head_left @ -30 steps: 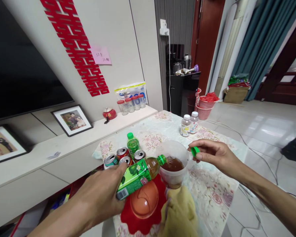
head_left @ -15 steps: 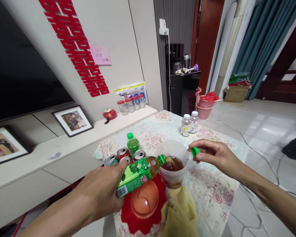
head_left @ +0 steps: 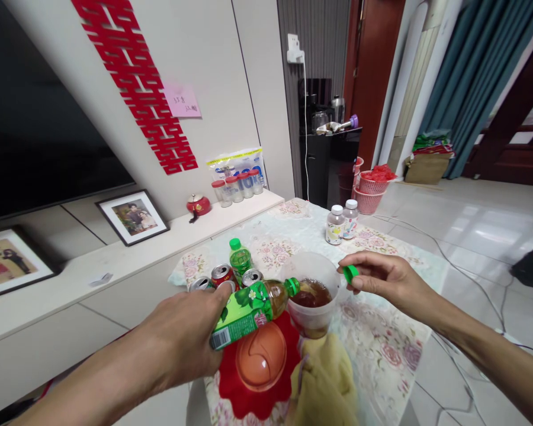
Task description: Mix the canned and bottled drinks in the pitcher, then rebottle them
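Our left hand [head_left: 190,337] is wrapped around a green-labelled bottle [head_left: 249,307] and holds it tipped nearly flat, so that its open mouth rests over the rim of a clear plastic cup [head_left: 313,296]. Brown drink stands in the cup, and some remains in the bottle neck. Our right hand [head_left: 382,278] hovers just beside the cup and pinches a small green cap [head_left: 350,273] between thumb and fingers. The cup stands on the bench [head_left: 382,349], which wears a flowered cloth. Below the bottle lies an orange lid [head_left: 261,358] on a red mat [head_left: 235,390], with a yellow cloth [head_left: 324,378] near it. Behind our left hand we see several cans [head_left: 222,274] and another green bottle [head_left: 239,258], upright. Two white bottles [head_left: 342,222] stand well apart, further back.
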`<state>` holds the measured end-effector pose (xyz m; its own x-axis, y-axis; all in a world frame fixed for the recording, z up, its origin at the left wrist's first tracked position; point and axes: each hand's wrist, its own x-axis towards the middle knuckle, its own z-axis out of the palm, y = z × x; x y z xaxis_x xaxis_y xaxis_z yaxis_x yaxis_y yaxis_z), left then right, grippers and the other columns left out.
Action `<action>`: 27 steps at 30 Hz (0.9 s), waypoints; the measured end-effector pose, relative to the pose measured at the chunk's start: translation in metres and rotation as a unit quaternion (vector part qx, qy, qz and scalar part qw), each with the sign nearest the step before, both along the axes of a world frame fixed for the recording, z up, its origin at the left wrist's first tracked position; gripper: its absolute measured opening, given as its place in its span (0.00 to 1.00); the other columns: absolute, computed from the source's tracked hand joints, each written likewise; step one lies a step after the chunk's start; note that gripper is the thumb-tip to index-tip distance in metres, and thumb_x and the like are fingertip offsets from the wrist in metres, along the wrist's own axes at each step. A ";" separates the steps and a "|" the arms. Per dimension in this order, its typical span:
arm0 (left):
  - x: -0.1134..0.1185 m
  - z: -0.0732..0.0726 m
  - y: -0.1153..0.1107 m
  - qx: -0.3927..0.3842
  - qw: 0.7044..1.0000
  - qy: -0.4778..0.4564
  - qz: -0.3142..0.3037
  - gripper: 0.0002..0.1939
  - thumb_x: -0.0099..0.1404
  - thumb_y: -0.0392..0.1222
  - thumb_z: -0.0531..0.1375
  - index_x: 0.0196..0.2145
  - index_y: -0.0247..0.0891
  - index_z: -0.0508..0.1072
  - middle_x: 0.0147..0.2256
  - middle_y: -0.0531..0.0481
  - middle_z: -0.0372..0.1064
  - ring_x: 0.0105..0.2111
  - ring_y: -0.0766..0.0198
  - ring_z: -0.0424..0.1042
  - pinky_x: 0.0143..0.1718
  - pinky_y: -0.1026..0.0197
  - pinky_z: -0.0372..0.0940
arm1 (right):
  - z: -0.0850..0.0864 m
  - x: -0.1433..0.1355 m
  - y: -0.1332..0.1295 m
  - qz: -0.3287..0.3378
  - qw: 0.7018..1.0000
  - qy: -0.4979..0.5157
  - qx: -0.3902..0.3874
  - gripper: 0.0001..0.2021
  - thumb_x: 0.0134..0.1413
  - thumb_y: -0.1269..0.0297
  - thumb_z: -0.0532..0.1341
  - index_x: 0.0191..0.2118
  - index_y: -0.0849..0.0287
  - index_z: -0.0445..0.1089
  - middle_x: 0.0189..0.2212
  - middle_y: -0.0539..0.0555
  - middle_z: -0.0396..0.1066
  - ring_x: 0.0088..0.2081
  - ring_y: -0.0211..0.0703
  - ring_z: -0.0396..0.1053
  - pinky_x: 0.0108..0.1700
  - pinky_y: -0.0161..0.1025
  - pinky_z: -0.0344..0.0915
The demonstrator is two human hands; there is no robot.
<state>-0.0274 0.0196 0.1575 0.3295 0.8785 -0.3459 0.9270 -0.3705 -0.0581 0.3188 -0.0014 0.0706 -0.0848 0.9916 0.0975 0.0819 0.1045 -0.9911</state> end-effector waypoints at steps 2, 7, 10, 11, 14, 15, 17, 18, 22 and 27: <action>0.001 0.002 0.001 -0.005 1.000 0.013 -0.002 0.24 0.47 0.42 0.60 0.45 0.44 0.71 0.40 0.39 0.80 0.41 0.36 0.80 0.36 0.49 0.67 | 0.000 0.000 0.000 0.001 1.000 -0.003 0.000 0.20 0.49 0.50 0.76 0.45 0.55 0.81 0.31 0.53 0.79 0.32 0.44 0.76 0.39 0.45 0.76; 0.007 0.009 0.002 -0.017 0.999 0.042 0.006 0.27 0.47 0.43 0.60 0.47 0.42 0.70 0.40 0.36 0.80 0.41 0.33 0.80 0.35 0.47 0.67 | -0.001 0.002 -0.001 -0.006 1.000 -0.023 0.004 0.21 0.49 0.48 0.75 0.45 0.55 0.81 0.32 0.53 0.79 0.32 0.45 0.75 0.39 0.46 0.76; 0.009 0.011 0.003 -0.016 0.998 0.054 0.000 0.26 0.47 0.43 0.59 0.46 0.42 0.71 0.39 0.36 0.80 0.40 0.31 0.80 0.35 0.45 0.68 | -0.002 0.003 0.000 -0.004 1.000 -0.018 0.004 0.20 0.49 0.48 0.75 0.45 0.54 0.81 0.32 0.53 0.78 0.33 0.44 0.75 0.39 0.45 0.76; 0.009 0.012 0.003 -0.015 0.998 0.056 -0.002 0.26 0.47 0.43 0.59 0.47 0.42 0.71 0.39 0.36 0.80 0.40 0.31 0.80 0.35 0.45 0.68 | -0.002 0.003 0.000 -0.004 1.000 -0.016 0.004 0.20 0.49 0.49 0.75 0.45 0.53 0.81 0.32 0.52 0.78 0.33 0.44 0.75 0.39 0.45 0.75; 0.010 0.013 0.004 -0.010 0.998 0.057 -0.009 0.28 0.46 0.43 0.59 0.48 0.40 0.72 0.38 0.34 0.80 0.40 0.29 0.80 0.36 0.43 0.69 | -0.003 0.002 0.000 -0.003 1.000 -0.015 0.004 0.20 0.49 0.49 0.75 0.45 0.53 0.81 0.32 0.52 0.77 0.32 0.43 0.74 0.39 0.44 0.74; 0.010 0.014 0.005 -0.009 0.998 0.058 -0.010 0.29 0.46 0.43 0.60 0.48 0.40 0.72 0.38 0.34 0.80 0.40 0.28 0.80 0.36 0.42 0.69 | -0.003 0.002 0.000 -0.002 1.000 -0.015 0.003 0.20 0.50 0.48 0.75 0.45 0.53 0.81 0.32 0.52 0.77 0.32 0.43 0.73 0.39 0.44 0.74; 0.011 0.014 0.006 -0.004 0.998 0.063 -0.008 0.30 0.45 0.45 0.60 0.49 0.39 0.73 0.38 0.33 0.80 0.39 0.27 0.80 0.35 0.42 0.69 | -0.003 0.001 -0.001 0.001 1.000 -0.015 0.001 0.20 0.50 0.48 0.75 0.45 0.53 0.81 0.33 0.52 0.77 0.33 0.43 0.73 0.38 0.44 0.73; 0.012 0.015 0.006 -0.002 0.998 0.064 -0.008 0.31 0.46 0.46 0.61 0.50 0.39 0.73 0.38 0.32 0.80 0.39 0.27 0.80 0.35 0.41 0.69 | -0.003 0.001 -0.001 0.002 1.000 -0.015 0.000 0.20 0.50 0.48 0.75 0.45 0.54 0.81 0.33 0.52 0.77 0.33 0.43 0.73 0.38 0.44 0.73; 0.013 0.017 0.007 0.000 0.997 0.074 -0.015 0.37 0.46 0.46 0.60 0.57 0.39 0.71 0.41 0.32 0.80 0.42 0.26 0.80 0.38 0.40 0.71 | -0.003 0.001 -0.002 0.004 1.000 -0.017 0.000 0.20 0.50 0.48 0.75 0.45 0.53 0.81 0.33 0.52 0.77 0.33 0.43 0.72 0.38 0.44 0.72; 0.016 0.023 0.008 -0.007 0.995 0.098 -0.017 0.42 0.45 0.44 0.60 0.60 0.36 0.70 0.44 0.30 0.79 0.45 0.26 0.79 0.41 0.40 0.71 | -0.005 0.002 -0.001 0.005 1.000 -0.024 0.000 0.19 0.51 0.49 0.75 0.46 0.53 0.81 0.33 0.51 0.77 0.33 0.42 0.71 0.38 0.43 0.70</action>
